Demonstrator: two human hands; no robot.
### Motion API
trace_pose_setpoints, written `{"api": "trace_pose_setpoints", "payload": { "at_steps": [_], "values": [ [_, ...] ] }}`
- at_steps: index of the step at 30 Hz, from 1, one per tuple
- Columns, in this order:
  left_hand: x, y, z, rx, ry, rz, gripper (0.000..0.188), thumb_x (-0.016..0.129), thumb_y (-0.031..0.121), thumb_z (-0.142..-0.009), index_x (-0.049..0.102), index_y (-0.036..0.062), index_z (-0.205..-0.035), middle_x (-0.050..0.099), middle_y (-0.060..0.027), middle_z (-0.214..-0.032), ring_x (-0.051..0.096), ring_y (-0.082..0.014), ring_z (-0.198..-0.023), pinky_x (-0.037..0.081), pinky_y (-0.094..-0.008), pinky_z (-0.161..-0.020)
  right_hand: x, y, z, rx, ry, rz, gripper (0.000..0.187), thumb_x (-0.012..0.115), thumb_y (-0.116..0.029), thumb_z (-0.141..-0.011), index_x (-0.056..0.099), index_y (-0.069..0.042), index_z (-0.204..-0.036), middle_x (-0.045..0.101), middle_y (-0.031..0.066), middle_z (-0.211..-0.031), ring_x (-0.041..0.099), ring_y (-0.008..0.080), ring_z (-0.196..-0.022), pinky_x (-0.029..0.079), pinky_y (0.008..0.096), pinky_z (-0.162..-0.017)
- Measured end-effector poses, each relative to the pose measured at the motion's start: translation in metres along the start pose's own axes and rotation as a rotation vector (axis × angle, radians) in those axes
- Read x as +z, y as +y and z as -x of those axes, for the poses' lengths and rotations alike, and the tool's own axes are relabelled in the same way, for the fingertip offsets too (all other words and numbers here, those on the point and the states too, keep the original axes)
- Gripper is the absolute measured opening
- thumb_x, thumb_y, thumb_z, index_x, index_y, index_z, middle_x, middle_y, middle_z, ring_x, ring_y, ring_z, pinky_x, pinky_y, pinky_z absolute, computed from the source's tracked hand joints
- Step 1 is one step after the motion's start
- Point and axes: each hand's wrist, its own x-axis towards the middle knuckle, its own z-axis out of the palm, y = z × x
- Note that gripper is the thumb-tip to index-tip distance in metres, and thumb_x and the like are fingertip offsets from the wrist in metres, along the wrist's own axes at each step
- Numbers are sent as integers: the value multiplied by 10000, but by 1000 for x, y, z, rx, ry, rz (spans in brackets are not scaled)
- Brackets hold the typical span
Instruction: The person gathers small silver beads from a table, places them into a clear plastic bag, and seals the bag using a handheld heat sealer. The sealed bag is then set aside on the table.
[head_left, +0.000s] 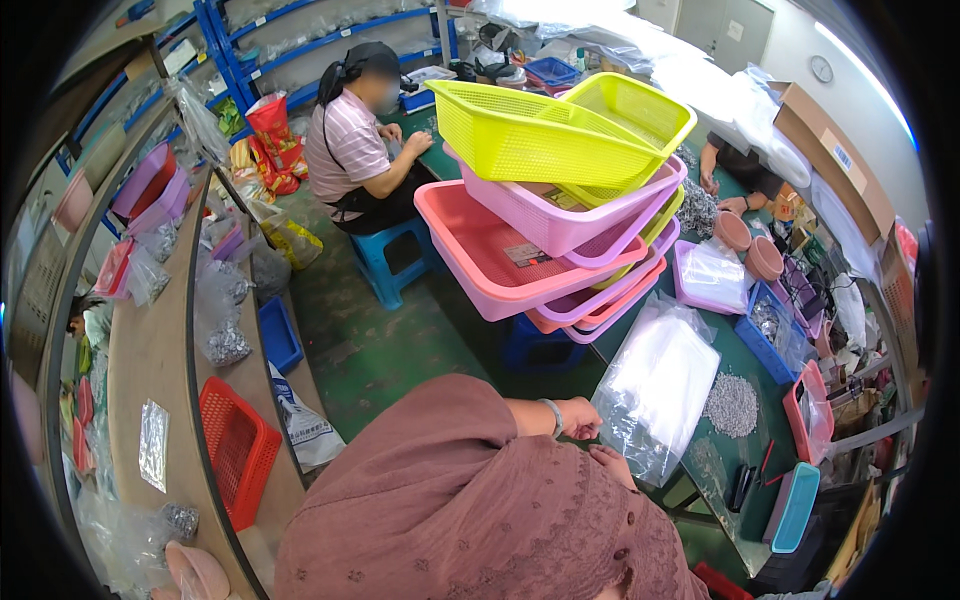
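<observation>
My left hand (577, 418), with a bracelet at the wrist, is at the near edge of the green table with its fingers curled in. Whether anything lies inside them is hidden. Just below it, my right hand (612, 463) shows only in part past my brown clothing, its fingers mostly out of sight. Right beside both hands lies a stack of clear plastic bags (655, 375), overhanging the table edge. A heap of small silvery metal pieces (732, 405) lies to the right of the bags.
Stacked pink, purple and yellow-green baskets (540, 240) tower ahead. A person (355, 140) sits on a blue stool (395, 262); another person's hands (725, 195) work across the table. A teal tray (795, 508) sits near right. Shelves with a red basket (237, 450) run along the left.
</observation>
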Motion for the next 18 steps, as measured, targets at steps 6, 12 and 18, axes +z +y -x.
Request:
{"api": "trace_pose_setpoints", "payload": {
  "at_steps": [6, 12, 18],
  "values": [
    [1, 2, 7, 0, -5, -11, 187, 540, 155, -850, 558, 22, -720, 557, -52, -582, 494, -120, -431, 427, -236, -411, 2, 8, -12, -27, -61, -165, 279, 510, -157, -863, 465, -5, -1093, 569, 145, -992, 594, 262, -795, 497, 355, -685],
    [3, 3, 6, -13, 4, -32, 188, 523, 155, -854, 545, 27, -718, 549, -61, -572, 500, -133, -430, 406, -236, -381, 9, 8, -6, -24, -28, -283, 247, 521, -158, -854, 495, -12, -1052, 589, 135, -944, 597, 257, -768, 493, 347, -666],
    [2, 4, 6, -44, -21, -55, 183, 556, 176, -841, 567, 27, -736, 554, -46, -598, 487, -118, -439, 415, -239, -422, 8, 13, -7, -33, -13, -280, 254, 520, -155, -854, 492, -14, -1063, 585, 136, -959, 594, 259, -785, 495, 349, -669]
  ]
}}
